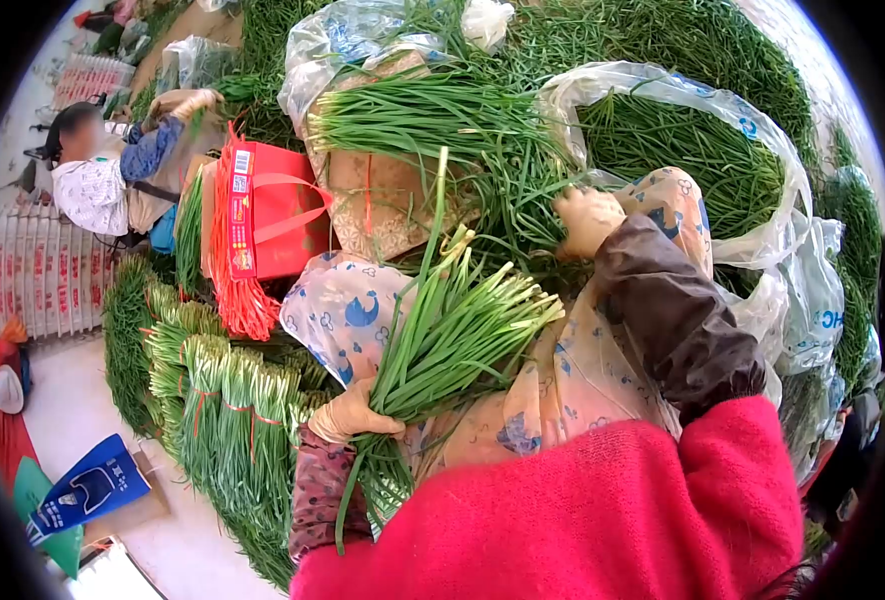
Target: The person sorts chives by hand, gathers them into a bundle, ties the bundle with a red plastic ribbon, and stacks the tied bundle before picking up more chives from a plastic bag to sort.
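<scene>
My left hand (pixel 355 412), in a pale glove, is wrapped round a bunch of garlic chives (pixel 453 345) lying across my lap, its pale cut ends up and to the right. A few longer stalks stick up past the rest. My right hand (pixel 590 220), also gloved, is at the edge of the loose chives (pixel 513 200) near my right knee. Its fingers look apart, with the tips partly lost among the leaves. Beyond my hands, another pile of chives (pixel 433 115) rests on a patterned box (pixel 388 210).
A red bag (pixel 288 225) with red ties (pixel 243 310) hanging from it stands left of the box. Tied chive bundles (pixel 228 400) are stacked at my left. At right is an open plastic bag (pixel 798 180) of chives. Another person (pixel 98 185) sits at upper left.
</scene>
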`<state>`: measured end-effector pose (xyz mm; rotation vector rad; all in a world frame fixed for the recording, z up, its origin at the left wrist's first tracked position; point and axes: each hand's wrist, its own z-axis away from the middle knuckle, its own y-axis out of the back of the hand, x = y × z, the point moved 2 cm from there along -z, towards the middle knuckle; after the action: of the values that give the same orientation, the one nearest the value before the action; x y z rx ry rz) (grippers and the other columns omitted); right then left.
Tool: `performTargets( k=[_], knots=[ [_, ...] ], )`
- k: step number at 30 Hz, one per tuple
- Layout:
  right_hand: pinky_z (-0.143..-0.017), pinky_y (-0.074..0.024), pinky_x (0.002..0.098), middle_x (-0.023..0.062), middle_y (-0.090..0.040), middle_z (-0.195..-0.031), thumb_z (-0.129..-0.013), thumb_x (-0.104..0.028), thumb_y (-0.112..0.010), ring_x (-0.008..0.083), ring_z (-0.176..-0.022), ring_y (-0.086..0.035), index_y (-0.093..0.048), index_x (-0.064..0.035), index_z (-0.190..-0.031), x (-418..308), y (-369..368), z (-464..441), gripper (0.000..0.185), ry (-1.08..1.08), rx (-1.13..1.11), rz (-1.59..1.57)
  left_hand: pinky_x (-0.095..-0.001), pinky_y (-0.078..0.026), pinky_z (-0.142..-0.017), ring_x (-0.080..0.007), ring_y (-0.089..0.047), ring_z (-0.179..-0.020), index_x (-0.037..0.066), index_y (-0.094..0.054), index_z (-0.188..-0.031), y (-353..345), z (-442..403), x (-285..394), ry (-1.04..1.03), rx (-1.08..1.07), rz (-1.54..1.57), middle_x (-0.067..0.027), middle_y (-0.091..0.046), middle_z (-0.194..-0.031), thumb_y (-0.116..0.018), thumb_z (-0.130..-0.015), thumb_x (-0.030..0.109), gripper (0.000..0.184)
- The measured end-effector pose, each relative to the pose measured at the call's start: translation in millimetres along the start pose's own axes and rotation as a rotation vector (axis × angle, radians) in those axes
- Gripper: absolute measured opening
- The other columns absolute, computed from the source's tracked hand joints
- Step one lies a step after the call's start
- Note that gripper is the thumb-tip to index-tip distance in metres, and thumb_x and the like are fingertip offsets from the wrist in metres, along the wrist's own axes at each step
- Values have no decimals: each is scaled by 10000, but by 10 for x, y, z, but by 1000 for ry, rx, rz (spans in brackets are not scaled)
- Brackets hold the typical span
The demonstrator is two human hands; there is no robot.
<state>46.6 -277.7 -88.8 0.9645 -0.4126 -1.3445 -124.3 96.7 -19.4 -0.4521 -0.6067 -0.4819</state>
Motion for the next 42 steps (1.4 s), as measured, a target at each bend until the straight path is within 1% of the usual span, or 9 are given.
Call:
performTargets(
  k=[5,9,13,15,16,18,25,31,42],
  knots=[
    [-607,-413,241,59,-636,-924,-799,-495,-706,97,-712,-520,-493,-11,-1319,-480,312,-243,742,209,-66,-1335,-314,-537,-734,-146,-631,-820,-10,-563,-1178,-16,-22,49,67,-25,-1,-59,-664,-963,-774,-718,45,509],
    [-530,-390,241,11,-645,-848,-938,-317,-595,67,-638,-496,-619,-53,-1155,-899,517,-400,342,401,-221,-1786,-303,-517,-788,-133,-608,-891,-3,-550,-1207,-21,-39,24,39,-11,-71,-50,-657,-1013,-779,-703,44,555],
    [-601,-481,246,18,-653,-827,-943,-254,-579,120,-636,-579,-631,-34,-1047,-638,1261,-223,249,-13,699,-1604,-311,-479,-862,-135,-558,-992,3,-526,-1256,-19,-38,-37,-63,39,-135,-55,-619,-1123,-791,-674,25,640],
    [-560,-474,249,14,-607,-841,-1014,-264,-422,106,-615,-533,-604,-23,-1027,-535,1618,-124,303,480,1006,-2120,-317,-497,-806,-155,-576,-958,16,-478,-1291,-84,-29,48,-68,58,-49,-66,-618,-1108,-783,-677,18,686],
    [-592,-471,274,13,-612,-810,-881,-364,-664,129,-635,-539,-578,-58,-1134,-523,1699,-137,407,817,898,-2273,-322,-514,-749,-175,-595,-924,28,-430,-1327,-126,-24,108,-70,74,36,-76,-616,-1092,-775,-680,11,734],
    [-608,-493,276,23,-610,-850,-951,-327,-526,134,-657,-563,-586,-35,-1099,-689,1726,94,333,762,981,-1792,-322,-523,-578,-220,-632,-740,64,-338,-1381,-156,-41,121,-51,76,183,-122,-620,-1035,-749,-676,-27,822],
    [-592,-493,259,61,-643,-860,-993,-211,-482,124,-652,-580,-575,-8,-1127,-1602,775,822,260,623,-380,-1718,-328,-519,-576,-212,-621,-678,24,-425,-1286,-136,-33,-82,-101,126,438,-121,-625,-964,-734,-670,-45,692],
    [-547,-491,244,36,-639,-813,-975,-150,-490,103,-593,-584,-580,-22,-1048,-1530,184,697,173,280,-346,-1655,-372,-460,-955,-238,-591,-1074,-6,-444,-1319,-525,88,-80,-203,328,457,-127,-594,-1205,-771,-650,36,746],
    [-572,-507,252,45,-636,-863,-900,-247,-646,111,-636,-591,-563,-31,-1141,-1315,338,455,334,188,-58,-1784,-312,-529,-777,-181,-620,-908,-22,-516,-1218,-962,117,-324,-159,431,390,-76,-635,-1065,-793,-685,31,602]
  ],
)
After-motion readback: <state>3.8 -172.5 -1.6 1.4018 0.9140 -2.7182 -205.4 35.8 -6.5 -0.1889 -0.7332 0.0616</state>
